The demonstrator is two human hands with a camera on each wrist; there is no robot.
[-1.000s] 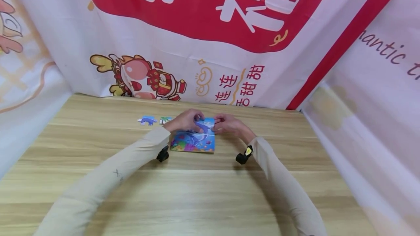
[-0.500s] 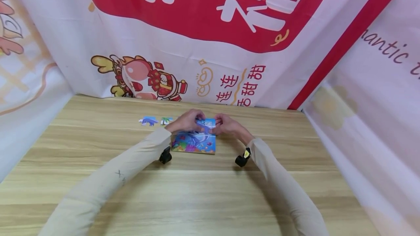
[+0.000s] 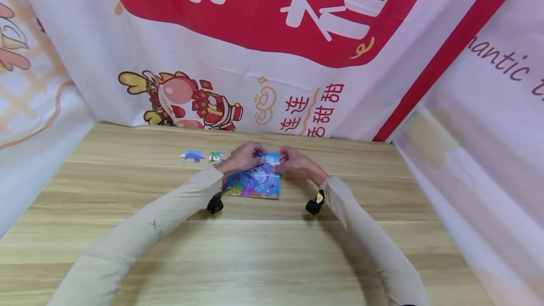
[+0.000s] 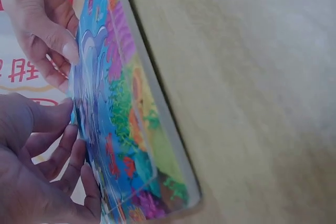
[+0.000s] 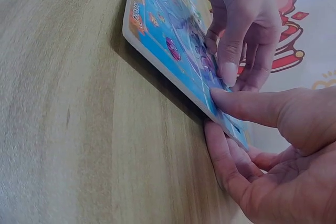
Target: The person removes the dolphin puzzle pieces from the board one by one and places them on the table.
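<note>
A dolphin jigsaw puzzle (image 3: 251, 184) with a sea scene lies on its board near the far side of the table. At its far edge, my left hand (image 3: 243, 156) grips it with bent fingers and thumb; whether it pinches one separate piece is hidden. My right hand (image 3: 296, 161) holds the right edge near the far corner. In the right wrist view its thumb (image 5: 252, 103) lies on top and its fingers (image 5: 223, 153) are under the rim, with that side of the board tilted up off the wood.
Left of the puzzle lie a loose dolphin piece (image 3: 193, 156) and a palm-tree piece (image 3: 216, 157). A printed cloth (image 3: 263, 79) hangs along the table's far edge. The wooden table (image 3: 255, 249) extends toward me. Black wrist cameras (image 3: 313, 207) sit below both wrists.
My left thumb has drawn back toward its fingers, so more of the dolphin picture shows. My right thumb has come down onto the puzzle's edge since the first frame. The loose pieces stay put.
</note>
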